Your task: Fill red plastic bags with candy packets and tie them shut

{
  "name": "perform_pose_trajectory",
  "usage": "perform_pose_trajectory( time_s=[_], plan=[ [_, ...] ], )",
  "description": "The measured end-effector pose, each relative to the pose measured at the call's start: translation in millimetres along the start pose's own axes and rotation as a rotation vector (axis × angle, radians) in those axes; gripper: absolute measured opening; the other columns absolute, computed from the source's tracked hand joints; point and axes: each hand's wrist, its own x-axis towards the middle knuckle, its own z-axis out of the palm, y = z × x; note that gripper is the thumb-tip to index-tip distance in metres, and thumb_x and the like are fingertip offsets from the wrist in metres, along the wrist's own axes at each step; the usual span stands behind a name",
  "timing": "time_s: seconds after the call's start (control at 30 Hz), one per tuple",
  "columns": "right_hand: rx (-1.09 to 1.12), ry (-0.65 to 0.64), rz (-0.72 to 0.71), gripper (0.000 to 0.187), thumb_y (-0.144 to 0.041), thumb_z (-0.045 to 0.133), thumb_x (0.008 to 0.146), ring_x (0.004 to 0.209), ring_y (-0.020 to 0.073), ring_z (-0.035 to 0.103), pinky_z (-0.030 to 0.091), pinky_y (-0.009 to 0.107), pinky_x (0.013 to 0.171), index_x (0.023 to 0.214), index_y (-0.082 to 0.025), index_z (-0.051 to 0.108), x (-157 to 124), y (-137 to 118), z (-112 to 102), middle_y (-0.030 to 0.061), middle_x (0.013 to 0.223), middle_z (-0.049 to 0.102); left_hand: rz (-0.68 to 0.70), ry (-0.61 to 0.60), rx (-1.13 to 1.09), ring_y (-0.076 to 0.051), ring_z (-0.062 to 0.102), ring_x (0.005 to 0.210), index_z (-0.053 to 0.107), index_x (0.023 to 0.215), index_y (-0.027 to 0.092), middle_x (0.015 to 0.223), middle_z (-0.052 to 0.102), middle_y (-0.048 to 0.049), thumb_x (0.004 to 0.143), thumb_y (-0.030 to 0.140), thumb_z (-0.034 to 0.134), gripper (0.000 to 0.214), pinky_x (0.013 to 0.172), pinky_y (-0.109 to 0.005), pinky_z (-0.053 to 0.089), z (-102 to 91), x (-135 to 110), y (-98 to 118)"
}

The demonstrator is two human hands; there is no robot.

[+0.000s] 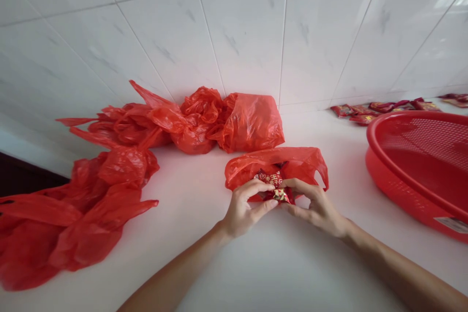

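Note:
Between both my hands is a small red snack packet (281,195) with gold print, held at the mouth of a red plastic bag (303,158). My left hand (245,206) pinches its left side between thumb and fingers. My right hand (317,206) grips the right side the same way. Just behind it, inside the open bag, lies another red packet (268,177) with pale lettering. The bag rests on its side on the white tabletop (190,190), and its deeper contents are hidden.
Several filled red plastic bags line the back and left, among them a rounded bag (252,122) and a knotted bag (126,165). A red plastic basket (387,175) stands at right. Behind it lie several loose packets (361,119) near the tiled wall (248,34).

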Motion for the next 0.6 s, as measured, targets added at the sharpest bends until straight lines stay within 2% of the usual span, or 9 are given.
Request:
perform_pose_trajectory(
  time_s=[0.2,0.43,0.6],
  plan=[
    [0.0,-0.01,0.001,0.027,-0.029,0.065,0.091,0.081,0.0165,0.067,0.056,0.026,0.075,0.116,-0.02,0.062,0.0,-2.0,-1.0,0.0043,0.099,0.073,0.025,0.001,-0.002,-0.02,0.071,0.086,0.075,0.1,0.019,0.094,0.075,-0.0072,0.084,0.026,0.075,0.017,0.081,-0.035,0.06,0.2,0.3,-0.7],
    [-0.012,-0.028,-0.007,0.026,-0.032,0.065,0.092,0.081,0.0163,0.066,0.055,0.026,0.074,0.114,-0.017,0.064,0.5,-4.6,-1.2,0.005,0.097,0.073,0.047,-0.036,0.0,-0.021,0.071,0.093,0.072,0.109,0.017,0.103,0.074,-0.008,0.081,0.025,0.076,0.029,0.087,-0.036,0.058,1.4,-1.3,-3.6],
    [-0.015,-0.038,-0.03,0.024,-0.032,0.063,0.092,0.079,0.0161,0.066,0.054,0.025,0.072,0.112,-0.017,0.065,1.4,-3.0,-1.7,0.0052,0.096,0.073,0.056,-0.042,0.003,-0.019,0.07,0.092,0.073,0.107,0.016,0.101,0.075,-0.0075,0.083,0.024,0.076,0.025,0.086,-0.033,0.057,2.0,-1.6,-3.0]
  ],
)
